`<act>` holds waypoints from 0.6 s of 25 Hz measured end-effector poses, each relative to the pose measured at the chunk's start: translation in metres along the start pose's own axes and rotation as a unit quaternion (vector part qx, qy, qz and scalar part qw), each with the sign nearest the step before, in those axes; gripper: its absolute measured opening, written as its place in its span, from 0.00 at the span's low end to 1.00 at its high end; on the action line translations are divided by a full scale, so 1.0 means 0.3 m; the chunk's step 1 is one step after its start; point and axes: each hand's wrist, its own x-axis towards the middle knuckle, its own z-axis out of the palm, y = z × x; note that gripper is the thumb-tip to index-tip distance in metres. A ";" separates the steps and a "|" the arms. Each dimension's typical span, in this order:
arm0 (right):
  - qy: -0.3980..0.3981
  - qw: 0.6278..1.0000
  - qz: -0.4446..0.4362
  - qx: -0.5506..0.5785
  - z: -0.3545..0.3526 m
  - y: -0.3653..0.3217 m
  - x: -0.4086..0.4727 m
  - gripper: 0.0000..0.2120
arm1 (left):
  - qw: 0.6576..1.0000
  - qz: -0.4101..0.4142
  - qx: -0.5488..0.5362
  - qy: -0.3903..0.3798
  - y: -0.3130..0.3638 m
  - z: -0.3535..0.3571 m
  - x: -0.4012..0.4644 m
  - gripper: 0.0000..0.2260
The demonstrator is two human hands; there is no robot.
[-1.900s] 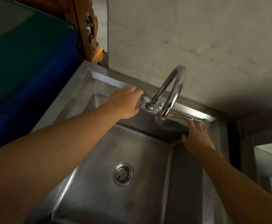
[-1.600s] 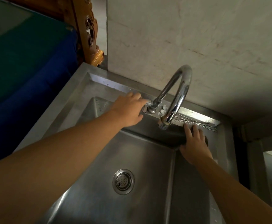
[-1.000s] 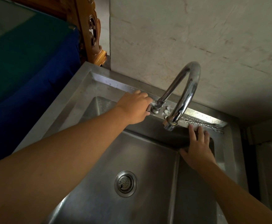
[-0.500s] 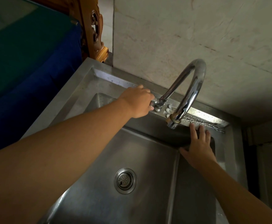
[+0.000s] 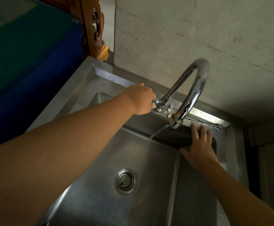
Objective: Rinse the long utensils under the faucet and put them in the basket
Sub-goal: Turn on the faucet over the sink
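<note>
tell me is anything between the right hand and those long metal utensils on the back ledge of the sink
Nothing visible. The right hand lies flat against the sink back wall, fingertips just below the long utensils on the ledge. The faucet spout and its stream sit to their left; the left hand grips the faucet handle.

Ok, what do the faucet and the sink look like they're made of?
Faucet: looks like chrome-plated metal, with a mirror-bright curved spout and sharp highlights. Sink: probably stainless steel, duller and brushed, grey with soft streaky reflections. Utensils on the back ledge: thin and silvery, likely metal, too small to be sure.
</note>
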 end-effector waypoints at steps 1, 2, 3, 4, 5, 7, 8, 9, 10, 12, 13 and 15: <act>-0.001 1.000 -0.002 -0.001 0.000 0.001 0.000 0.57 | 1.000 -0.002 -0.005 -0.003 0.001 -0.004 0.000 0.22; -0.001 1.000 -0.003 -0.002 0.000 0.002 0.001 0.57 | 1.000 -0.003 -0.008 -0.006 0.002 -0.008 -0.001 0.22; -0.001 1.000 -0.005 -0.001 0.000 0.004 0.002 0.57 | 1.000 -0.004 -0.010 -0.008 0.004 -0.010 -0.001 0.22; -0.001 1.000 -0.005 0.000 0.000 0.004 0.003 0.57 | 1.000 -0.004 -0.012 -0.009 0.005 -0.011 -0.001 0.22; -0.002 1.000 -0.004 0.000 -0.001 0.004 0.004 0.57 | 1.000 -0.004 -0.015 -0.011 0.006 -0.012 -0.002 0.21; -0.002 1.000 -0.002 0.000 -0.002 0.003 0.004 0.57 | 1.000 -0.003 -0.019 -0.010 0.006 -0.014 -0.004 0.21; -0.001 1.000 -0.002 -0.001 -0.003 0.002 0.003 0.57 | 1.000 -0.003 -0.020 -0.010 0.006 -0.014 -0.005 0.21; -0.002 1.000 -0.002 -0.001 -0.006 0.002 0.003 0.57 | 1.000 -0.003 -0.022 -0.010 0.006 -0.016 -0.005 0.21; -0.004 1.000 -0.002 -0.001 -0.008 0.001 0.002 0.57 | 1.000 -0.004 -0.025 -0.011 0.007 -0.017 -0.006 0.21; -0.013 1.000 -0.001 0.001 -0.014 -0.003 -0.001 0.57 | 0.999 -0.002 -0.032 -0.006 0.003 -0.014 -0.007 0.21; -0.017 1.000 -0.001 0.001 -0.020 -0.003 -0.003 0.56 | 0.999 0.001 -0.042 0.001 0.000 -0.008 -0.009 0.21; -0.025 1.000 -0.004 0.002 -0.043 0.001 0.000 0.52 | 0.996 0.000 -0.083 0.018 -0.012 0.017 -0.017 0.22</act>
